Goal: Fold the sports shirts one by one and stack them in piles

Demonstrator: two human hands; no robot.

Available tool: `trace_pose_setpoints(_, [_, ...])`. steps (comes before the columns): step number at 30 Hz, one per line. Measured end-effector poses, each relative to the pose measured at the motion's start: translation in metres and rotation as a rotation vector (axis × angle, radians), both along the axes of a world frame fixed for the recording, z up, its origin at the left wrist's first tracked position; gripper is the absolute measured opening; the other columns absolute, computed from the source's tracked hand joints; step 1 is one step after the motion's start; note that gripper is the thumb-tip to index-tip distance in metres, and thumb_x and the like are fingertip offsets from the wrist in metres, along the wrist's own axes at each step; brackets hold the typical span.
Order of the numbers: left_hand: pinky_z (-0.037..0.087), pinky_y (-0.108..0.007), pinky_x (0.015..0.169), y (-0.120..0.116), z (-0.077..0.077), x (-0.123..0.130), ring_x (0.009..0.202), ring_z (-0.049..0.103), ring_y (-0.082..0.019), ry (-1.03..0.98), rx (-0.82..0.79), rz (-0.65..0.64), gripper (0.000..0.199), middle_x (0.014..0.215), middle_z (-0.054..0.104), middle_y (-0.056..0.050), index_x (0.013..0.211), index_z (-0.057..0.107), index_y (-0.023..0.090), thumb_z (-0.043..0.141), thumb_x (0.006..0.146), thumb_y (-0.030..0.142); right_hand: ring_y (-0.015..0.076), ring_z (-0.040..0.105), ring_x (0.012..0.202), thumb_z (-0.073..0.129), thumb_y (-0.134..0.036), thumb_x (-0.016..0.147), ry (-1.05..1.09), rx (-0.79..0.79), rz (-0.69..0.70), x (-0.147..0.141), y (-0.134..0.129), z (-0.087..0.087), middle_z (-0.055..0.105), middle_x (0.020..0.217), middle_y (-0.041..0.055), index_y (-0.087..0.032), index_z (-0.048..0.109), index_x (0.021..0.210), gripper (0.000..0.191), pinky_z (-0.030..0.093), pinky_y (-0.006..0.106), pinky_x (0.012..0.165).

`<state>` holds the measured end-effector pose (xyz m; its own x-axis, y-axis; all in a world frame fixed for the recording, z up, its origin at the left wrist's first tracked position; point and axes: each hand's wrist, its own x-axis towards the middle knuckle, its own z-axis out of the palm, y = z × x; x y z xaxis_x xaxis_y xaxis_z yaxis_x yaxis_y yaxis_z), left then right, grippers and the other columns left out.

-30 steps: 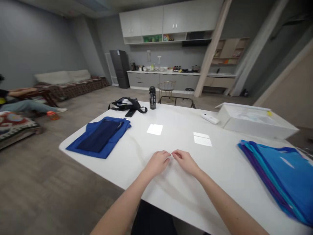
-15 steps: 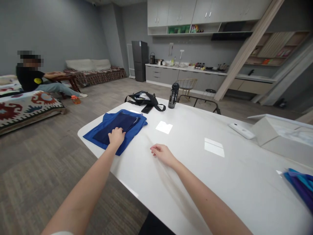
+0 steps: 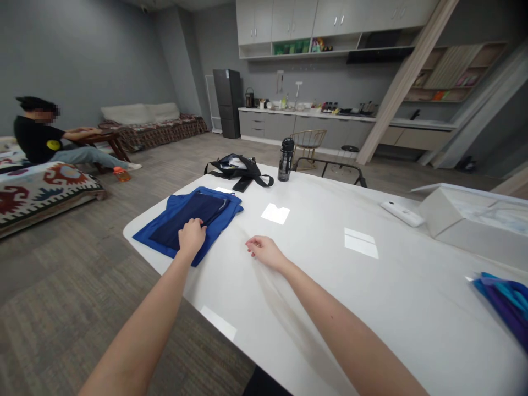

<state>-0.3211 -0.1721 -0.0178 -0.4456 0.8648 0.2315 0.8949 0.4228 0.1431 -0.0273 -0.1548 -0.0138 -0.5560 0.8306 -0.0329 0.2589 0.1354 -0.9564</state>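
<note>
On the left end of the white table lies a folded navy garment [image 3: 175,217], flat on top of a larger bright blue cloth [image 3: 225,220]. My left hand [image 3: 192,237] is at the navy garment's near right part, its fingers bent and bunched against the fabric; the fingertips are partly hidden. My right hand [image 3: 266,251] hovers over the tabletop to the right of the cloths, apart from them. Its fingers are loosely curled together with the thumb, and nothing shows in them.
Behind the cloths on the white table [image 3: 322,275] are a black bag [image 3: 235,165], a phone [image 3: 242,183] and a dark bottle [image 3: 286,159]. At right stand a white device [image 3: 402,213], a white box [image 3: 457,225] and blue-purple fabric [image 3: 501,302]. A person [image 3: 39,135] sits at far left.
The whole view has shifted slightly, with things a little farther left in the picture. My left hand stays on the navy garment, and my right hand is still over the table.
</note>
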Motion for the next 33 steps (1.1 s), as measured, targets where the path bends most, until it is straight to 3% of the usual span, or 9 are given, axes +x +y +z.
trace_pose_setpoints(4, [0.046, -0.038, 0.083, -0.002, -0.003, -0.010, 0.098, 0.066, -0.029, -0.167, 0.066, 0.070, 0.024, 0.104, 0.070, -0.013, 0.096, 0.070, 0.019, 0.052, 0.095, 0.035, 0.0120, 0.066, 0.063, 0.059, -0.025, 0.092, 0.043, -0.050, 0.049, -0.053, 0.011, 0.002, 0.071, 0.079, 0.0030, -0.018, 0.069, 0.089, 0.013, 0.046, 0.022, 0.058])
trace_pose_setpoints(8, [0.045, -0.033, 0.077, -0.003, 0.009, -0.009, 0.086, 0.065, -0.024, -0.410, 0.265, 0.074, 0.019, 0.089, 0.071, -0.007, 0.084, 0.068, 0.022, 0.057, 0.092, 0.035, 0.0117, 0.066, 0.063, 0.058, -0.027, 0.093, 0.078, -0.116, 0.058, -0.086, 0.014, -0.001, 0.069, 0.083, 0.0029, -0.019, 0.069, 0.099, 0.014, 0.047, 0.021, 0.053])
trace_pose_setpoints(11, [0.045, -0.032, 0.078, -0.009, 0.029, 0.015, 0.083, 0.063, -0.021, -0.428, 0.409, -0.127, 0.018, 0.086, 0.069, -0.004, 0.082, 0.066, 0.022, 0.057, 0.092, 0.035, 0.0134, 0.067, 0.069, 0.060, -0.027, 0.089, 0.124, -0.089, -0.041, -0.098, 0.016, -0.001, 0.065, 0.106, 0.0056, -0.025, 0.057, 0.132, 0.043, 0.054, 0.027, 0.060])
trace_pose_setpoints(13, [0.044, -0.033, 0.083, -0.014, 0.043, 0.042, 0.088, 0.061, -0.021, -0.400, 0.423, -0.348, 0.018, 0.089, 0.068, -0.003, 0.085, 0.064, 0.022, 0.053, 0.095, 0.033, 0.0169, 0.067, 0.085, 0.063, -0.021, 0.084, 0.117, 0.123, -0.120, -0.096, 0.019, 0.003, 0.058, 0.122, 0.0086, -0.029, 0.050, 0.142, 0.061, 0.057, 0.035, 0.077])
trace_pose_setpoints(15, [0.044, -0.034, 0.084, -0.019, 0.053, 0.072, 0.090, 0.060, -0.021, -0.369, 0.406, -0.537, 0.018, 0.091, 0.065, -0.003, 0.088, 0.060, 0.022, 0.048, 0.098, 0.031, 0.0221, 0.062, 0.107, 0.063, -0.018, 0.082, 0.076, 0.382, -0.184, -0.085, 0.023, 0.011, 0.053, 0.129, 0.0099, -0.029, 0.060, 0.133, 0.053, 0.051, 0.040, 0.097])
trace_pose_setpoints(19, [0.046, -0.035, 0.083, -0.020, 0.061, 0.128, 0.092, 0.059, -0.021, -0.341, 0.465, -0.698, 0.016, 0.098, 0.062, -0.006, 0.099, 0.055, 0.021, 0.040, 0.101, 0.024, 0.0255, 0.056, 0.115, 0.054, -0.015, 0.084, 0.015, 0.587, -0.270, -0.032, 0.024, 0.033, 0.062, 0.119, 0.0079, -0.024, 0.070, 0.102, 0.027, 0.044, 0.042, 0.103])
trace_pose_setpoints(23, [0.044, -0.041, 0.094, -0.016, 0.057, 0.178, 0.108, 0.057, -0.026, -0.155, 0.432, -0.744, 0.030, 0.115, 0.063, -0.010, 0.120, 0.055, 0.020, 0.050, 0.092, 0.014, 0.0217, 0.061, 0.087, 0.048, -0.020, 0.085, 0.025, 0.450, -0.350, 0.043, 0.003, 0.056, 0.068, 0.090, 0.0019, -0.024, 0.065, 0.094, 0.019, 0.047, 0.034, 0.084])
trace_pose_setpoints(27, [0.043, -0.043, 0.097, -0.010, 0.047, 0.233, 0.116, 0.056, -0.031, -0.113, 0.349, -0.632, 0.050, 0.124, 0.061, -0.013, 0.133, 0.052, 0.021, 0.055, 0.084, 0.012, 0.0201, 0.058, 0.079, 0.047, -0.028, 0.088, 0.095, 0.359, -0.536, 0.122, -0.037, 0.073, 0.066, 0.082, 0.0003, -0.023, 0.062, 0.090, 0.015, 0.045, 0.029, 0.074])
trace_pose_setpoints(33, [0.045, -0.039, 0.096, 0.002, 0.035, 0.314, 0.114, 0.062, -0.028, -0.330, 0.235, -0.593, 0.036, 0.118, 0.069, -0.010, 0.118, 0.063, 0.021, 0.047, 0.089, 0.011, 0.0214, 0.058, 0.081, 0.049, -0.037, 0.091, 0.068, 0.321, -0.843, 0.247, -0.100, 0.064, 0.065, 0.083, 0.0014, -0.023, 0.061, 0.089, 0.019, 0.047, 0.032, 0.076])
